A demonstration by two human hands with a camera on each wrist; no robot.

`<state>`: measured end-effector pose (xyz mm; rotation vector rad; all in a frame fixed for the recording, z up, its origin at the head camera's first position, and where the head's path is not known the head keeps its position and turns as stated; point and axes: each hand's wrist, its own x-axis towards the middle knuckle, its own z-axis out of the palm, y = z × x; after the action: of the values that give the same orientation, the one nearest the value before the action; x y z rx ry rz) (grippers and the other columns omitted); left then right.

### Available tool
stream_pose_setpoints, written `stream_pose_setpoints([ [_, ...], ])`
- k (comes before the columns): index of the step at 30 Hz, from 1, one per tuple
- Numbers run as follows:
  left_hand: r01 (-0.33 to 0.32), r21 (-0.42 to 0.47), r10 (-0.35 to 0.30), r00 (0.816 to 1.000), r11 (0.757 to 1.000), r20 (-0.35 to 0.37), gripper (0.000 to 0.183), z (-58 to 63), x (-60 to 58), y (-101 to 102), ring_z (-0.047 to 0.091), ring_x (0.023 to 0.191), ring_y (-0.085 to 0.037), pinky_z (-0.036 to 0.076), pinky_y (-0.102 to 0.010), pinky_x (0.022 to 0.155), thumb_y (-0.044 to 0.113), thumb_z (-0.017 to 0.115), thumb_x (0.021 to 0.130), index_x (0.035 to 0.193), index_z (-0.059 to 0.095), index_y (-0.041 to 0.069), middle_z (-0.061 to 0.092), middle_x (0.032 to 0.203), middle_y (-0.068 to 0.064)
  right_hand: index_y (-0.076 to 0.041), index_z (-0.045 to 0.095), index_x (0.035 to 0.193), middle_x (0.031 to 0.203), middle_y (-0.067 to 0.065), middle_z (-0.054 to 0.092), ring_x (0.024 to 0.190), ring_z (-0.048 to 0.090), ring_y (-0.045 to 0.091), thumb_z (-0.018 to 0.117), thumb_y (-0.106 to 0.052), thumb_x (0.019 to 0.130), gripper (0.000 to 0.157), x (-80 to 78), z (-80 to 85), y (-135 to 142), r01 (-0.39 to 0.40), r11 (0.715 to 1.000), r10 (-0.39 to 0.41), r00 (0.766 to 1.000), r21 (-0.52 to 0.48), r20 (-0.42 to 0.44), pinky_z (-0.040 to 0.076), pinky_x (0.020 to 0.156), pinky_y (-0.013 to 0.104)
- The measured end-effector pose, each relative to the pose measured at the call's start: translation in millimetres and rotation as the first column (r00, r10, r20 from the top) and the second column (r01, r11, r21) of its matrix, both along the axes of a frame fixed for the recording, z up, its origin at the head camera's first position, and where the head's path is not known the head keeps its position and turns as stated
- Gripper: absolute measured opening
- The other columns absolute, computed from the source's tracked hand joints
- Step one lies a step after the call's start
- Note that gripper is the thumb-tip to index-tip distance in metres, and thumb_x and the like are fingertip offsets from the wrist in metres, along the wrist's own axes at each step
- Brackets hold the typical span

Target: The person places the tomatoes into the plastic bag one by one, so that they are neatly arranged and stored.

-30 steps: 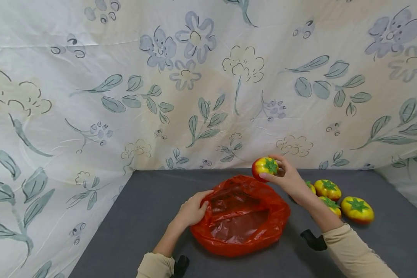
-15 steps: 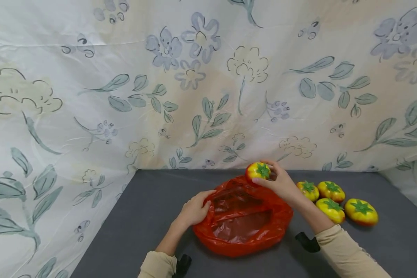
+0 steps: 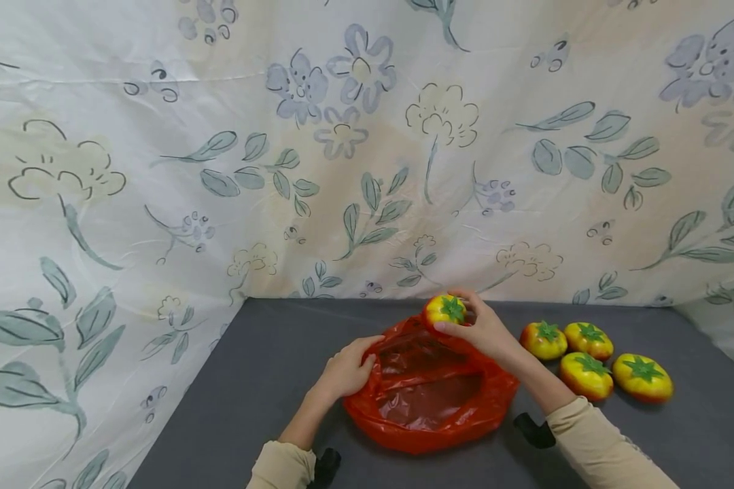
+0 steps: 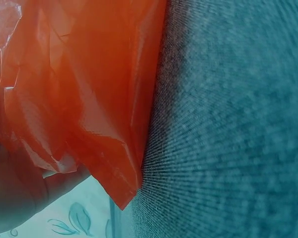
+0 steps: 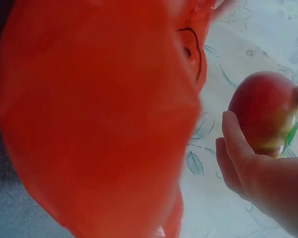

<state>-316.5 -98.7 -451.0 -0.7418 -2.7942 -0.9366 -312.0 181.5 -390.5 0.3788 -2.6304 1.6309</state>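
Note:
A red plastic bag (image 3: 428,435) stands on the dark table, its mouth spread wide. My left hand (image 3: 345,370) grips the bag's left rim, with the thumb on the inner side. In the left wrist view the bag (image 4: 99,89) hides most of that hand's fingers. My right hand (image 3: 483,329) holds a red-and-yellow toy tomato (image 3: 443,310) with a green star-shaped top, between thumb and fingers. The tomato is over the bag's far rim in the head view. From the right wrist, the tomato (image 5: 263,109) shows apart from the bag's side (image 5: 94,119).
Several more toy tomatoes (image 3: 642,377) lie grouped on the table (image 3: 269,367) to the right of the bag. A floral cloth (image 3: 318,217) hangs behind the table and along its left side. Black straps (image 3: 533,430) show at both wrists.
My right hand has carried the tomato left and slightly down, over the bag's far rim. The left hand keeps its grip on the bag. The head view has shifted slightly.

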Motion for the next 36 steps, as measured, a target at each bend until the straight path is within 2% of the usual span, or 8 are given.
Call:
stream_pose_setpoints([
  [4,-0.003,-0.001,0.003,1.0,1.0,0.001,0.041,-1.0,-1.1,1,0.054,0.115,-0.031,0.044,-0.058,0.088,0.013,0.054,0.095,0.136,0.053,0.015,0.055,0.131,-0.009,-0.013,0.033,0.143,0.138,0.021,0.039,0.12,0.043,0.039,0.072,-0.039,0.084,0.076,-2.4,-7.4,-3,0.008,0.999,-0.007,1.0,0.043,-0.008,0.044,0.092,0.051],
  [12,-0.002,-0.001,0.002,1.0,1.0,0.017,0.042,-1.4,-1.4,2,0.054,0.116,-0.03,0.043,-0.057,0.09,0.013,0.054,0.095,0.137,0.053,0.015,0.055,0.131,-0.009,-0.014,0.037,0.14,0.132,0.016,0.045,0.116,0.045,0.035,0.074,-0.044,0.08,0.077,-3.3,-18.2,-9,0.025,0.997,-0.028,0.999,0.076,0.037,0.046,0.091,0.049],
  [27,-0.009,-0.016,0.009,1.0,1.0,0.008,0.04,-0.1,-2.3,3,0.054,0.117,-0.028,0.045,-0.055,0.09,0.013,0.054,0.095,0.135,0.054,0.015,0.055,0.13,-0.008,-0.009,0.042,0.137,0.12,0.01,0.053,0.1,0.053,0.024,0.077,-0.037,0.079,0.073,-6.3,-40.2,-31,-0.042,0.997,0.037,0.997,0.065,0.068,0.049,0.087,0.042],
  [36,-0.004,-0.021,0.004,1.0,1.0,0.004,0.041,-1.8,-2.0,3,0.055,0.114,-0.028,0.045,-0.055,0.088,0.013,0.056,0.094,0.135,0.054,0.015,0.055,0.13,-0.009,-0.011,0.046,0.133,0.113,0.006,0.056,0.096,0.055,0.021,0.08,-0.033,0.076,0.07,-5.8,-51.3,-47,-0.061,0.994,0.054,0.996,0.086,0.075,0.05,0.086,0.042],
])
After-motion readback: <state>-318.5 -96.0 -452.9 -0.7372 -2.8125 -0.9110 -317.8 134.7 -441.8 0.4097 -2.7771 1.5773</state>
